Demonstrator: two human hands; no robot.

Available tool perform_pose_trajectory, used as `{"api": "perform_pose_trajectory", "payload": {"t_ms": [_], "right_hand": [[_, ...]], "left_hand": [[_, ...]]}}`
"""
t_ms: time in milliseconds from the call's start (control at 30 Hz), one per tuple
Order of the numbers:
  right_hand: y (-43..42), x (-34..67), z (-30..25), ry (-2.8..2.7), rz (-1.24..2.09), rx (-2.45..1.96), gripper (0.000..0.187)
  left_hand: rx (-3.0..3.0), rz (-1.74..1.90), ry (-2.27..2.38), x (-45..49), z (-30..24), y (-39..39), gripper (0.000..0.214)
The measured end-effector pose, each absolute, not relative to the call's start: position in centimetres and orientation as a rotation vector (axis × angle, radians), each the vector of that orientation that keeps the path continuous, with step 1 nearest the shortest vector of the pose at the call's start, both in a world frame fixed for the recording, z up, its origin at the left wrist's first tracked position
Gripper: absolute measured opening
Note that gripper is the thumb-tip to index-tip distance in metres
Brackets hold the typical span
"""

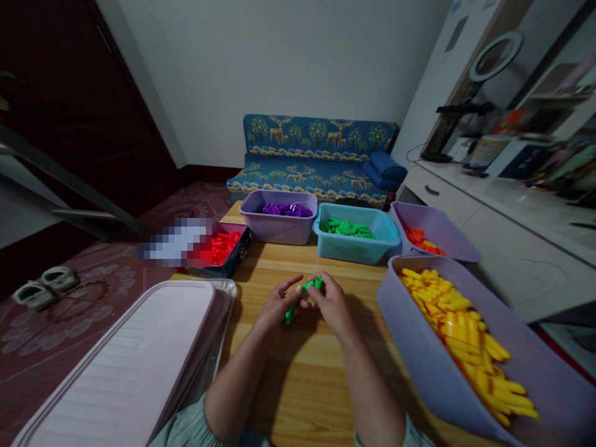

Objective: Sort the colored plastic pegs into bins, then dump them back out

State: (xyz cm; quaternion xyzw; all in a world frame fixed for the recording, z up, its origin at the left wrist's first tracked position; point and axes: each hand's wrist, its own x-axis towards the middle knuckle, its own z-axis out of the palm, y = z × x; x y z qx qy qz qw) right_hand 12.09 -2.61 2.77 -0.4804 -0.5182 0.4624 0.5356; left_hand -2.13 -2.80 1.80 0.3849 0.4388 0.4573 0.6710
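Observation:
Over the middle of the wooden table, my left hand and my right hand meet in front of me. Small green plastic pieces are pinched in the fingers of my right hand. Another green plastic piece pokes out below my left hand, which is closed around it with its index finger raised. Fingers cover parts of these pieces, so I cannot tell whether they are joined. Beyond my hands stands a turquoise bin with similar green pieces in it.
A purple bin of purple pieces and a dark box of red pieces stand at the back and left. On the right are a large bin of yellow pieces and another bin with orange pieces. Stacked lids lie at left.

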Motion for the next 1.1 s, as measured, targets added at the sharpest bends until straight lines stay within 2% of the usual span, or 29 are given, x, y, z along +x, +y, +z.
{"api": "perform_pose_trajectory", "payload": {"t_ms": [100, 200, 333, 400, 433, 600, 700, 933, 1100], "right_hand": [[-2.6, 12.2, 3.0, -1.012, 1.099, -1.112, 0.022], [-2.7, 12.6, 3.1, -0.68, 1.314, -0.97, 0.03], [-2.6, 12.9, 3.8, -0.241, 1.623, -0.714, 0.014], [-2.2, 13.0, 5.1, -0.107, 1.648, -0.672, 0.006], [-1.8, 13.1, 6.0, -0.068, 1.633, -0.664, 0.009], [2.0, 14.1, 11.3, -0.146, 1.452, -0.46, 0.014], [3.8, 14.5, 12.6, -0.129, 1.467, -0.501, 0.023], [3.1, 13.9, 10.7, -0.266, 1.371, -0.634, 0.033], [1.1, 13.8, 8.5, -0.632, 1.32, -0.932, 0.029]], "left_hand": [[0.829, 1.07, 0.993, -2.0, 1.7, -2.8, 0.073], [0.748, 1.106, 0.976, -2.0, 1.6, -2.8, 0.067], [0.69, 1.099, 0.965, -1.9, 1.5, -2.8, 0.059], [0.676, 1.091, 0.967, -1.8, 1.3, -2.8, 0.057], [0.672, 1.089, 0.968, -1.8, 1.3, -2.8, 0.057], [0.665, 1.096, 0.946, -1.6, 1.0, -2.6, 0.055], [0.622, 1.097, 0.949, -1.7, 1.0, -2.5, 0.05], [0.474, 1.13, 0.887, -1.3, 1.1, -2.3, 0.034], [0.457, 1.178, 0.813, -1.4, 0.9, -2.2, 0.027]]}}
